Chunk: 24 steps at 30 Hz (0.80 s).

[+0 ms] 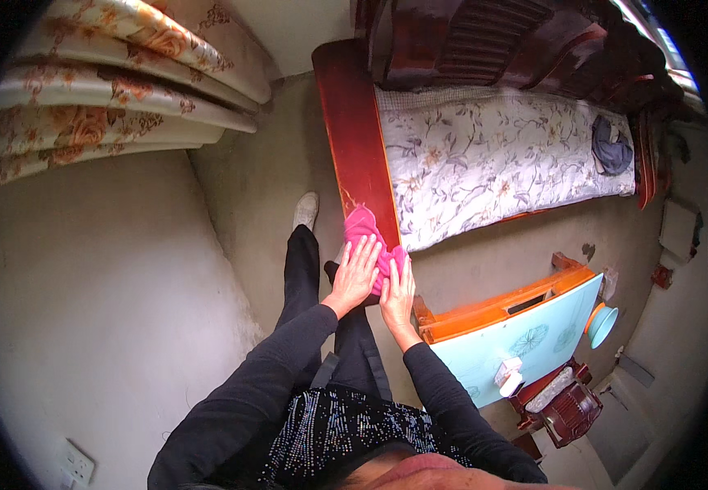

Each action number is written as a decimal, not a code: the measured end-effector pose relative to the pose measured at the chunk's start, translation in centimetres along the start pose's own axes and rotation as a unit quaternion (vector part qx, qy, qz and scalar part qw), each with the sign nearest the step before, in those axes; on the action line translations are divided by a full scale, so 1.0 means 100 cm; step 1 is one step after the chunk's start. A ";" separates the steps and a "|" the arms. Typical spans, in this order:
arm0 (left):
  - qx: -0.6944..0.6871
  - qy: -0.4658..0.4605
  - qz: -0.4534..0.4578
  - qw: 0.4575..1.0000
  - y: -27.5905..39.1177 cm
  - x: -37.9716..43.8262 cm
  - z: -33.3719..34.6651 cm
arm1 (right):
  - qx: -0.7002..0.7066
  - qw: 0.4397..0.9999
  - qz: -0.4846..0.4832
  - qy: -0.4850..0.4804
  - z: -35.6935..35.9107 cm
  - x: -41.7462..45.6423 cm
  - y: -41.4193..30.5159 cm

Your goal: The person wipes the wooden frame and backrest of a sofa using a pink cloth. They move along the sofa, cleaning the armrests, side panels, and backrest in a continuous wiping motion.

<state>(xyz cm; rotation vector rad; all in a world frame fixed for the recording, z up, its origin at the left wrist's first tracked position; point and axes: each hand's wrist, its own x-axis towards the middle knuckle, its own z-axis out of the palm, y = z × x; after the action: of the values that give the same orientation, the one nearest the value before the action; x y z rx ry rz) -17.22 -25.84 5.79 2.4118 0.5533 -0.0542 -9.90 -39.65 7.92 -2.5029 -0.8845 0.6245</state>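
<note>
A bright pink cloth (362, 223) lies bunched over the near end of a sofa's flat red-brown wooden armrest (358, 131). My left hand (355, 272) rests on the cloth with its fingers stretched out and close together, palm down. Just to its right, my right hand (398, 295) presses the lower right part of the cloth, fingers also extended. Neither hand's fingers are visibly curled round the cloth; the palms' undersides are hidden. The sofa seat beside the armrest carries a white floral cover (482, 159).
A dark crumpled cloth (612, 147) lies at the seat's far end. To the right stands a low table with a light blue top (549, 334), white items on it. Beyond are a blue-green bowl (602, 326) and a wooden chair (571, 410). Floral curtains (115, 92) hang upper left.
</note>
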 end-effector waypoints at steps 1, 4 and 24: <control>-0.005 -0.002 0.005 1.000 -0.008 0.012 -0.005 | -0.017 1.000 0.002 -0.001 0.002 0.010 -0.003; 0.012 0.030 -0.009 0.999 -0.034 0.068 -0.024 | -0.033 0.998 -0.038 0.028 0.014 0.070 -0.011; 0.146 0.122 0.087 0.978 -0.174 0.319 -0.137 | -0.018 0.987 -0.058 0.147 0.049 0.332 -0.096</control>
<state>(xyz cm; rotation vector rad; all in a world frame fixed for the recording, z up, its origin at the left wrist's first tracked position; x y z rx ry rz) 3.44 6.58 0.60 2.7668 0.4677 0.2563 6.00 -9.68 -0.19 -2.4683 -0.9256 0.1942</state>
